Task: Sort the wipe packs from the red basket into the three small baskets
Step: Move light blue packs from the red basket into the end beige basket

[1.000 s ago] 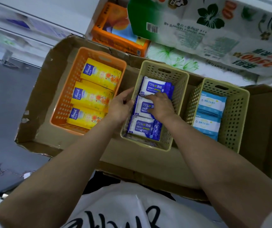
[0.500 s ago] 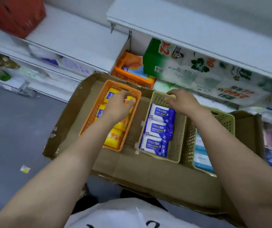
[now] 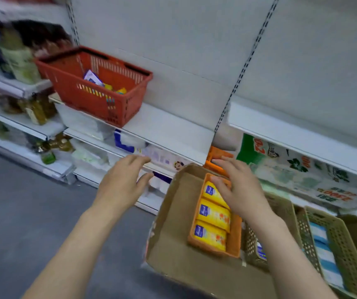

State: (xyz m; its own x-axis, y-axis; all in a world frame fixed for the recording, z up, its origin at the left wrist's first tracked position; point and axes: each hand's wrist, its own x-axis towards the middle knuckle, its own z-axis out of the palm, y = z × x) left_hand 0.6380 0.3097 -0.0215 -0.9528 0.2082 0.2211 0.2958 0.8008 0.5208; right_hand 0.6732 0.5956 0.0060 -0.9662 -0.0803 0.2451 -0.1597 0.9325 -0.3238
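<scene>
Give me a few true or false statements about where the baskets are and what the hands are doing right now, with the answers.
1. The red basket stands on a shelf, up and to the left of the hands. True.
2. The left hand holds a yellow pack. False: it is empty, fingers spread.
3. The orange basket holds three yellow packs in a row. True.
4. The red basket is empty. False: a few packs still lie inside.
5. The right hand hovers over the orange basket's far end, holding nothing. True.
6. The small baskets sit on the floor. False: they sit in a cardboard tray.
</scene>
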